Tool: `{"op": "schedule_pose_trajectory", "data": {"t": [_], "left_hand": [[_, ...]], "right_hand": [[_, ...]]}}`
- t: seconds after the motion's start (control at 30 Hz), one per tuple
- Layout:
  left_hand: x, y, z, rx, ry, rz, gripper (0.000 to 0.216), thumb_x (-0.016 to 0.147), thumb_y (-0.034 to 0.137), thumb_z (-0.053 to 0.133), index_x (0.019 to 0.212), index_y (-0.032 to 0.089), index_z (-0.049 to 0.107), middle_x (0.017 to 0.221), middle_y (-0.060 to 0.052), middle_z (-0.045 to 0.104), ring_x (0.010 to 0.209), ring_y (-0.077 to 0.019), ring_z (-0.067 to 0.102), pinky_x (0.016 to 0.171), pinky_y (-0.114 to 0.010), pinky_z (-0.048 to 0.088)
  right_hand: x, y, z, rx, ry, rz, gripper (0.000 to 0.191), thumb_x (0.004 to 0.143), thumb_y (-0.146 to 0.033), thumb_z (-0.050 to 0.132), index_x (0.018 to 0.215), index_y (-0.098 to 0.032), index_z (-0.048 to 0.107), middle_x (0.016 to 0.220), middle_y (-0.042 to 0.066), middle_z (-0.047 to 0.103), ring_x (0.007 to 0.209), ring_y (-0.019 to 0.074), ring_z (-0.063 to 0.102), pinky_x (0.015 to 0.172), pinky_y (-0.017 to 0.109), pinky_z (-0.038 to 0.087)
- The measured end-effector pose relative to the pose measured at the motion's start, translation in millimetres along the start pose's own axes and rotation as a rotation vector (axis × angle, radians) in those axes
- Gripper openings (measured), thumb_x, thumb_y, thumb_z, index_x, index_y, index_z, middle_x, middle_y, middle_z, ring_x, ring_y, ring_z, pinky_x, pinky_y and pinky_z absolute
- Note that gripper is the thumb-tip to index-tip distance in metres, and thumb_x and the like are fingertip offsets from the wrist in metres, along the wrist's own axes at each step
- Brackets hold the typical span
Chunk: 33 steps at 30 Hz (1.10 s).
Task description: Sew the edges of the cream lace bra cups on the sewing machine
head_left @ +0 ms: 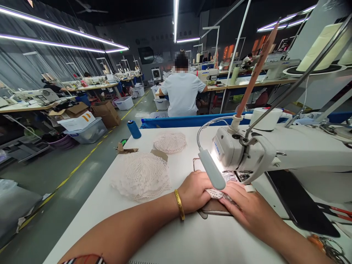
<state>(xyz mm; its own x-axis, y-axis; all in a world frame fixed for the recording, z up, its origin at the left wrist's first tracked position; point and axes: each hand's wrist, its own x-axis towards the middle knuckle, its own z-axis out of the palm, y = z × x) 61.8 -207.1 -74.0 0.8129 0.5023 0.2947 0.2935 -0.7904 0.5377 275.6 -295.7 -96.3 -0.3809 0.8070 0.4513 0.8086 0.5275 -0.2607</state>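
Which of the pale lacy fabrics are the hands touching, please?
The perforated piece between the left hand and right hand; the front heap and back heap lie apart from both.

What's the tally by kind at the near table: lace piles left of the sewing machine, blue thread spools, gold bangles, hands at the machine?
Lace piles: 2
Blue thread spool: 1
Gold bangle: 1
Left hand and right hand: 2
Total: 6

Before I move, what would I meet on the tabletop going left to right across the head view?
Blue thread spool, farther piece of lace, left hand, right hand, flat black panel.
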Motion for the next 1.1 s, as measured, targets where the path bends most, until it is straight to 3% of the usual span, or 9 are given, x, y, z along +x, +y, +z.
{"op": "schedule_pose_trajectory", "data": {"t": [0.2, 0.37, 0.5, 0.6, 0.73, 1.1], "left_hand": [[7.1, 2.8, -3.2, -0.202, 0.0, -0.077, 0.022, 0.092, 0.012, 0.048, 0.076, 0.018, 0.06, 0.081, 0.001, 0.068, 0.077, -0.0144, 0.059, 0.078, -0.025, 0.048], [8.0, 5.0, -1.1, -0.201, 0.044, -0.071, 0.014, 0.08, 0.016, 0.064, 0.069, 0.018, 0.057, 0.071, 0.003, 0.059, 0.071, -0.0136, 0.054, 0.072, -0.025, 0.045], [3.4, 6.0, 0.8, -0.092, 0.067, -0.041, 0.018, 0.089, 0.021, 0.065, 0.071, 0.018, 0.063, 0.078, 0.001, 0.066, 0.076, -0.0148, 0.058, 0.079, -0.029, 0.045], [-7.9, 6.7, 0.4, 0.081, 0.003, 0.04, 0.025, 0.095, 0.027, 0.067, 0.071, 0.019, 0.067, 0.081, 0.0, 0.069, 0.083, -0.0169, 0.061, 0.087, -0.035, 0.042], [-25.6, 9.6, -2.4, 0.159, -0.066, 0.158, 0.016, 0.099, 0.034, 0.07, 0.09, 0.022, 0.075, 0.095, 0.001, 0.077, 0.088, -0.0157, 0.066, 0.094, -0.039, 0.036], [-25.0, 12.1, -0.2, 0.29, 0.016, 0.21, 0.017, 0.098, 0.015, 0.06, 0.083, 0.019, 0.068, 0.09, 0.001, 0.075, 0.084, -0.0159, 0.063, 0.092, -0.04, 0.029]], "right_hand": [[1.7, -3.1, 1.1, 0.036, 0.065, 0.155, 0.028, 0.11, -0.03, 0.04, 0.108, -0.028, 0.068, 0.094, 0.002, 0.076, 0.079, 0.0217, 0.069, 0.07, 0.034, 0.051], [4.6, -4.1, -0.4, 0.063, 0.075, 0.191, 0.032, 0.11, -0.031, 0.037, 0.107, -0.028, 0.069, 0.096, 0.003, 0.077, 0.078, 0.0218, 0.07, 0.069, 0.034, 0.053], [4.2, -1.9, -1.6, 0.09, 0.013, 0.15, 0.031, 0.109, -0.026, 0.038, 0.105, -0.029, 0.068, 0.094, 0.003, 0.076, 0.079, 0.0219, 0.068, 0.07, 0.035, 0.053], [-0.8, -2.6, -8.2, 0.114, -0.118, 0.063, 0.033, 0.107, -0.018, 0.036, 0.103, -0.03, 0.067, 0.089, 0.002, 0.072, 0.079, 0.0212, 0.066, 0.075, 0.036, 0.053], [-10.6, -7.1, -19.7, 0.069, -0.27, -0.016, 0.031, 0.102, -0.013, 0.044, 0.118, -0.033, 0.063, 0.107, 0.003, 0.071, 0.092, 0.021, 0.067, 0.085, 0.04, 0.051], [-8.1, -1.8, -15.2, -0.027, -0.17, -0.043, 0.039, 0.096, -0.005, 0.04, 0.118, -0.028, 0.063, 0.114, 0.005, 0.071, 0.1, 0.0244, 0.063, 0.09, 0.042, 0.045]]}}
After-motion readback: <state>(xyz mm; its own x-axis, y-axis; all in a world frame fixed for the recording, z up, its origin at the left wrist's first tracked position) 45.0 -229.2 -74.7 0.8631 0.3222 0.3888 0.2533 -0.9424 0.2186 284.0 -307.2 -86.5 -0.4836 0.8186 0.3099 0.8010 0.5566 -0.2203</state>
